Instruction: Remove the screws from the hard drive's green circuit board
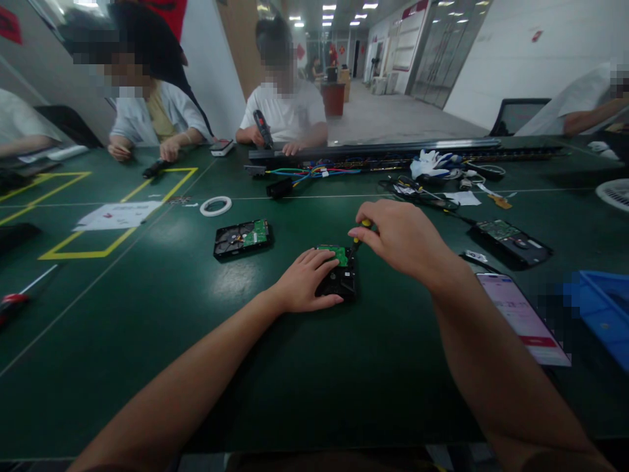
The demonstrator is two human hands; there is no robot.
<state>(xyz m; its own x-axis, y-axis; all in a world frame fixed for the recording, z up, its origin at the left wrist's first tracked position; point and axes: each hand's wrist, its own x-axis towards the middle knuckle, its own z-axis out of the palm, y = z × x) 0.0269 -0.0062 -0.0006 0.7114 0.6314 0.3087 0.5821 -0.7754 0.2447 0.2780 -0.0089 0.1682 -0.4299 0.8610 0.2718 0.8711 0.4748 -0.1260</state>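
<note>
A hard drive [348, 283] with a green circuit board lies on the green table in front of me. My left hand [310, 280] rests flat across its left side, fingers stretched out and covering part of the board. Above the drive's far right corner, my right hand [396, 237] grips a small screwdriver [362, 231] with a yellow and black handle. The screwdriver stands at a tilt, its tip down at the drive's edge; whether it sits in a screw I cannot tell. To the left lies a second hard drive [242, 238], board side up.
A third drive [511, 242], a lit phone [523, 318] and a blue bin [604, 314] are on the right. A tape roll [216, 206], paper sheet [118, 215] and red-handled screwdriver [19, 298] lie left. Cables [314, 172] and gloves [435, 165] lie beyond; several people sit around the table.
</note>
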